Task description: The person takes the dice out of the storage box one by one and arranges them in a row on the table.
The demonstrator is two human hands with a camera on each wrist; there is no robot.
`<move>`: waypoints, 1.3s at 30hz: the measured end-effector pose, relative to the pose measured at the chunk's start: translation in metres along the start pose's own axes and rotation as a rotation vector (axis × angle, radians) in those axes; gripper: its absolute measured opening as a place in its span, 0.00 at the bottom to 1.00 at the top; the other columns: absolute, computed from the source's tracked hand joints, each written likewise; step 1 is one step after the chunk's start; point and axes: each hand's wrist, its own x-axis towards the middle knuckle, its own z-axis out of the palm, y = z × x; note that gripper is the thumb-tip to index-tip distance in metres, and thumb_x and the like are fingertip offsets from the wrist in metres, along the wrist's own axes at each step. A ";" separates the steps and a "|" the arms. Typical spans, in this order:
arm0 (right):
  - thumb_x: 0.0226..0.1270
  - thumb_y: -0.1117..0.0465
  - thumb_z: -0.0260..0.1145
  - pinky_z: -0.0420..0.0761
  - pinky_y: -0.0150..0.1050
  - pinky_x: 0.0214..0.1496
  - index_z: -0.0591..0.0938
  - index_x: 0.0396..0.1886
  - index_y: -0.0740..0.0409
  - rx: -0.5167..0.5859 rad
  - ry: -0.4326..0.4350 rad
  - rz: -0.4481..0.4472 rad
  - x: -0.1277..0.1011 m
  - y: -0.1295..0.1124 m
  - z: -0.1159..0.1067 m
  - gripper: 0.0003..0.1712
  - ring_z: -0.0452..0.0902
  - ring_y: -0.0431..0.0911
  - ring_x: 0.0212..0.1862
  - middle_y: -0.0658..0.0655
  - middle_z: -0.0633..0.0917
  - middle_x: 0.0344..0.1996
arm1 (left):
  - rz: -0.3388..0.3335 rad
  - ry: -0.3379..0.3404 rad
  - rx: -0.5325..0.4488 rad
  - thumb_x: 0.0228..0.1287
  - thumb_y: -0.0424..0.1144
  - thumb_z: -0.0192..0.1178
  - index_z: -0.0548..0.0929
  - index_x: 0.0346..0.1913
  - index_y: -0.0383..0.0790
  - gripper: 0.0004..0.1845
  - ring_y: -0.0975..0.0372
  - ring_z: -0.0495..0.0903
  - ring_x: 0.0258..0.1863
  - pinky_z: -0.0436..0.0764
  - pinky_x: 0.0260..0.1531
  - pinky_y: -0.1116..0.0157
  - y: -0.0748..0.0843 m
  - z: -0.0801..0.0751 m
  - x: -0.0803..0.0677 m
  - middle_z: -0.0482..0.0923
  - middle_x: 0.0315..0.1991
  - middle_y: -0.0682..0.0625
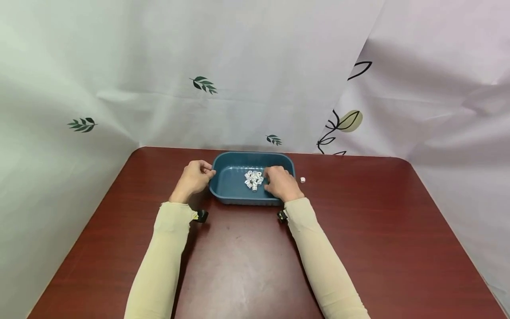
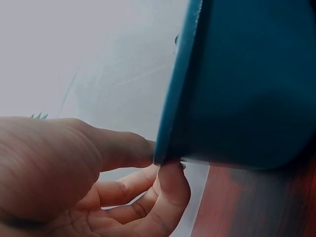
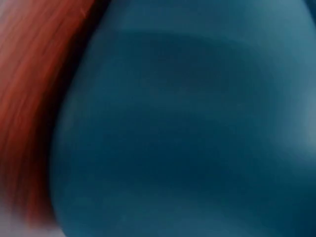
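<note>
A blue rectangular tub [image 1: 247, 201] stands at the back of the table, with several white dice [image 1: 254, 178] heaped on its floor. At its left end my left hand [image 1: 195, 178] pinches the rim; the left wrist view shows the thumb and the curled fingers [image 2: 173, 185] meeting at the lip of the tub. My right hand [image 1: 280, 180] reaches over the right side into the tub, just right of the dice, its thumb and fingers bent and apart. Only the tub's blurred outer wall [image 3: 173, 123] shows in the right wrist view; the right hand is out of that frame.
One loose die [image 1: 303, 180] lies on the dark red table [image 1: 358, 221], right of the tub. A pale patterned sheet [image 1: 247, 110] hangs behind the table's back edge and along both sides. Small black cameras [image 1: 202, 216] sit at the wrists, over the table.
</note>
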 end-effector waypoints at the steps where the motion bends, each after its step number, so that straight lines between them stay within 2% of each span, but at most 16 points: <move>1: 0.66 0.65 0.71 0.85 0.47 0.44 0.86 0.52 0.59 -0.008 -0.004 -0.001 0.001 0.000 0.001 0.15 0.82 0.48 0.36 0.58 0.87 0.40 | -0.003 0.000 -0.001 0.76 0.38 0.58 0.79 0.55 0.28 0.15 0.55 0.82 0.34 0.83 0.38 0.63 0.000 0.000 -0.001 0.81 0.44 0.37; 4: 0.68 0.63 0.70 0.85 0.47 0.46 0.85 0.54 0.59 -0.020 -0.022 -0.006 0.003 0.001 0.003 0.16 0.83 0.48 0.38 0.58 0.87 0.44 | -0.014 -0.004 0.000 0.76 0.39 0.57 0.79 0.55 0.29 0.15 0.55 0.82 0.33 0.82 0.37 0.64 -0.001 0.002 -0.002 0.81 0.44 0.37; 6: 0.69 0.63 0.69 0.85 0.46 0.44 0.85 0.53 0.58 -0.013 -0.021 0.000 0.004 0.001 0.004 0.14 0.82 0.47 0.36 0.58 0.87 0.44 | -0.009 -0.004 -0.002 0.76 0.38 0.57 0.78 0.55 0.29 0.15 0.55 0.82 0.33 0.82 0.37 0.64 0.000 0.002 -0.002 0.81 0.44 0.37; 10: 0.69 0.61 0.71 0.79 0.41 0.36 0.85 0.42 0.57 -0.013 -0.008 0.032 0.004 0.003 0.004 0.06 0.78 0.47 0.30 0.56 0.86 0.40 | 0.004 -0.003 0.001 0.76 0.38 0.57 0.79 0.54 0.29 0.14 0.55 0.82 0.32 0.83 0.37 0.63 0.001 0.002 -0.001 0.81 0.43 0.37; 12: 0.69 0.60 0.71 0.77 0.40 0.34 0.83 0.38 0.56 -0.016 -0.009 0.042 0.004 0.003 0.004 0.05 0.77 0.47 0.28 0.56 0.85 0.40 | 0.005 -0.005 0.006 0.76 0.38 0.58 0.79 0.54 0.29 0.14 0.55 0.82 0.32 0.82 0.37 0.63 0.002 0.002 0.000 0.81 0.43 0.37; 19: 0.68 0.61 0.72 0.83 0.43 0.38 0.86 0.49 0.54 -0.031 -0.002 -0.002 0.005 0.002 0.003 0.11 0.80 0.46 0.32 0.57 0.88 0.43 | 0.002 0.006 0.017 0.76 0.38 0.57 0.79 0.54 0.29 0.14 0.55 0.82 0.33 0.82 0.38 0.63 0.004 0.000 0.001 0.80 0.43 0.38; 27: 0.67 0.62 0.73 0.81 0.41 0.39 0.87 0.47 0.56 0.008 -0.026 -0.002 0.006 0.002 0.003 0.10 0.79 0.45 0.32 0.56 0.86 0.37 | -0.003 -0.001 0.017 0.76 0.39 0.57 0.78 0.55 0.28 0.16 0.55 0.82 0.33 0.82 0.38 0.63 0.002 -0.001 0.001 0.80 0.44 0.37; 33: 0.68 0.63 0.71 0.78 0.38 0.34 0.87 0.44 0.56 0.002 -0.041 -0.020 0.005 0.003 0.001 0.07 0.78 0.45 0.29 0.55 0.85 0.33 | -0.001 -0.004 0.018 0.77 0.39 0.57 0.78 0.55 0.28 0.16 0.55 0.82 0.33 0.83 0.39 0.62 0.000 -0.001 0.002 0.80 0.44 0.37; 39: 0.69 0.63 0.71 0.78 0.37 0.33 0.87 0.44 0.57 -0.006 -0.040 -0.030 0.005 0.003 -0.005 0.06 0.79 0.45 0.29 0.56 0.85 0.33 | -0.001 -0.012 0.013 0.77 0.39 0.57 0.78 0.55 0.28 0.16 0.53 0.83 0.35 0.84 0.40 0.61 0.000 0.000 0.002 0.80 0.45 0.36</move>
